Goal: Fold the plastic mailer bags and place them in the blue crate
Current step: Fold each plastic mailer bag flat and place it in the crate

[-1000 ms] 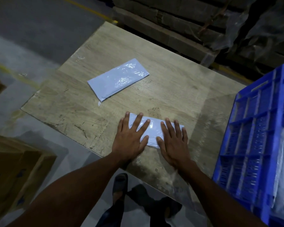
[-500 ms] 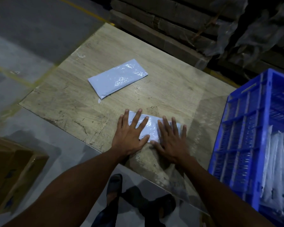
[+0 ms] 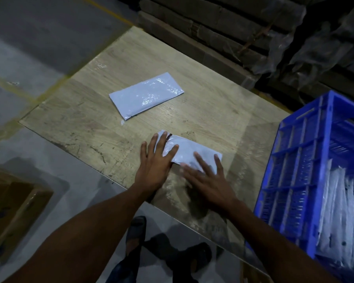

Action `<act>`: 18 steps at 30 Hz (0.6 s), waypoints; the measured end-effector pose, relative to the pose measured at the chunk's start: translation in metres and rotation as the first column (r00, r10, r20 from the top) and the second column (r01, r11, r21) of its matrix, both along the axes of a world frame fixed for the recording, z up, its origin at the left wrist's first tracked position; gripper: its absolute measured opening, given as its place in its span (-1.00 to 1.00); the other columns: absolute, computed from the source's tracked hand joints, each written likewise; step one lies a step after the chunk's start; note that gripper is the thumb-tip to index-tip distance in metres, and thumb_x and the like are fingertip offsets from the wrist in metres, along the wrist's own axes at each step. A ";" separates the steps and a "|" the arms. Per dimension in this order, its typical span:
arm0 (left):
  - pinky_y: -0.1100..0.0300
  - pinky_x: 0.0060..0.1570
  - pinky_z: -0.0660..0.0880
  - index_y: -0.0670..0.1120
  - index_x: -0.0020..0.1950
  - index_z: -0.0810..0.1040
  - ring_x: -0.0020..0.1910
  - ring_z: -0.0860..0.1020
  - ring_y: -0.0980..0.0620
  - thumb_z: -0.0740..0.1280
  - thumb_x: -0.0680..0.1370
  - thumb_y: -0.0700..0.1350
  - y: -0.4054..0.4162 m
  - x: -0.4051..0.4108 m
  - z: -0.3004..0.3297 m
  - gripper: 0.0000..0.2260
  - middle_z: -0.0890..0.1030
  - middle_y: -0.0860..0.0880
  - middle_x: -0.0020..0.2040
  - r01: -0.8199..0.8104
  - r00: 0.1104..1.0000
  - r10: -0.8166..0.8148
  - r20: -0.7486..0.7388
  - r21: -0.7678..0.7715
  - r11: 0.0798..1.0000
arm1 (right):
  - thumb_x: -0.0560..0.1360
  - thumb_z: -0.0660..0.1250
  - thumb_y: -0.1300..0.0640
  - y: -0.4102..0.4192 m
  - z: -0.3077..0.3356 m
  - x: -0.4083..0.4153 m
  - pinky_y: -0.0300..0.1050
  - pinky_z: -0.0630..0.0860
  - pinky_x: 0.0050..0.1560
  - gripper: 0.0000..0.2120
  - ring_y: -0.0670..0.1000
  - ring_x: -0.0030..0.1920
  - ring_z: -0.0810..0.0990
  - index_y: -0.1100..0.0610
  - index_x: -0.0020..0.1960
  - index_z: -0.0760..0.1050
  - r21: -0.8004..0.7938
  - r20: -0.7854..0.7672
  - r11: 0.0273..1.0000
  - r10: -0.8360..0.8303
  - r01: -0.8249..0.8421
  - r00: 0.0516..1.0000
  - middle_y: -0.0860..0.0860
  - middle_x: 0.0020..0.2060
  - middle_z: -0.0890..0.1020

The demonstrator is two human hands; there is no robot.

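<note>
Left hand [image 3: 154, 166] lay flat, fingers straight, pinning the left end of the folded mailer bag [image 3: 189, 150] near the table [image 3: 223, 111] edge, likely to set the crease. Right hand [image 3: 207, 178], blurred, seemingly spread open, gripping nothing. Compared with half a second earlier, right hand had slid back off the bag, baring more of it. Second mailer bag [image 3: 146, 95] lay farther off; blue crate [image 3: 294, 176] stood right, bags inside.

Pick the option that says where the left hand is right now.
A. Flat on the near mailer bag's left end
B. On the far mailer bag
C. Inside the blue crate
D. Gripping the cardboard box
A: the left hand lies with straight fingers on the left end of the near mailer bag, apart from the far mailer bag.
</note>
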State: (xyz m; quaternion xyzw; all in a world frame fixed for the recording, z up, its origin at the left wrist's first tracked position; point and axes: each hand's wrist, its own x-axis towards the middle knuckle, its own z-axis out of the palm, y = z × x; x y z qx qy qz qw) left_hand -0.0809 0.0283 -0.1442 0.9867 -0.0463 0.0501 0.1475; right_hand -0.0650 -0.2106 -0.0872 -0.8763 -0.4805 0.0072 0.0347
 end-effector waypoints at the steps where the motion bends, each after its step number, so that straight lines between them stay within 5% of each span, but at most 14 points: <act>1: -0.40 0.48 0.11 0.10 0.59 0.34 0.64 0.05 -0.32 0.31 0.59 -0.08 0.001 0.001 0.000 -0.45 0.05 -0.19 0.69 0.004 1.000 -0.004 0.013 -0.016 1.000 | 0.71 0.13 -0.02 0.000 -0.001 -0.003 0.63 0.01 0.38 -0.57 0.30 0.59 0.10 0.04 0.56 0.33 0.025 0.043 0.996 0.083 -0.084 0.996 -0.02 0.58 0.26; 4: -0.45 0.46 0.13 0.13 0.61 0.30 0.64 0.02 -0.33 0.25 0.63 -0.04 0.001 0.001 -0.001 -0.48 0.02 -0.22 0.68 0.049 0.998 -0.046 0.050 -0.060 0.997 | 0.67 0.21 0.09 0.003 -0.004 0.003 0.57 0.23 0.34 -0.64 0.34 0.54 0.22 0.13 0.43 0.49 0.019 0.061 0.991 0.131 -0.133 0.989 0.05 0.46 0.46; 7: -0.40 0.47 0.17 0.07 0.70 0.06 0.65 -0.01 -0.33 0.24 0.68 0.06 -0.002 0.000 0.002 -0.38 -0.06 -0.26 0.68 -0.021 0.998 0.026 0.053 -0.098 0.995 | 0.59 0.14 0.09 0.008 0.005 0.025 0.30 0.54 0.19 -0.59 0.30 0.43 0.42 0.14 0.34 0.57 -0.050 0.028 0.998 0.048 -0.047 0.998 0.07 0.33 0.59; 11: -0.31 0.54 0.12 -0.08 0.70 -0.14 0.65 -0.07 -0.32 0.20 0.68 0.11 -0.005 -0.001 0.010 -0.26 -0.17 -0.31 0.67 -0.065 0.997 0.067 0.025 -0.059 0.996 | 0.56 0.15 0.17 -0.002 0.025 0.045 0.18 0.64 0.01 -0.56 0.28 0.33 0.52 0.10 0.41 0.51 0.009 -0.010 0.992 -0.123 0.123 0.992 0.10 0.40 0.52; 14: -0.31 0.55 0.09 -0.10 0.70 -0.19 0.67 -0.06 -0.26 0.15 0.68 0.15 -0.005 -0.001 0.008 -0.25 -0.17 -0.28 0.67 -0.074 0.997 0.074 0.005 -0.030 0.997 | 0.52 0.37 0.15 -0.010 0.044 0.047 0.18 0.65 -0.19 -0.43 0.26 0.25 0.53 0.03 0.51 0.36 0.066 -0.063 0.966 -0.245 0.249 0.968 0.07 0.49 0.42; 18: -0.30 0.54 0.08 -0.06 0.70 -0.18 0.67 0.01 -0.23 0.09 0.67 0.22 -0.008 -0.001 0.007 -0.26 -0.14 -0.24 0.69 -0.074 0.997 0.074 -0.008 -0.024 0.997 | 0.53 0.26 0.12 -0.007 0.060 0.029 0.01 0.64 -0.07 -0.54 0.15 0.18 0.61 0.15 0.42 0.44 0.199 -0.128 0.965 -0.147 0.171 0.981 0.09 0.50 0.40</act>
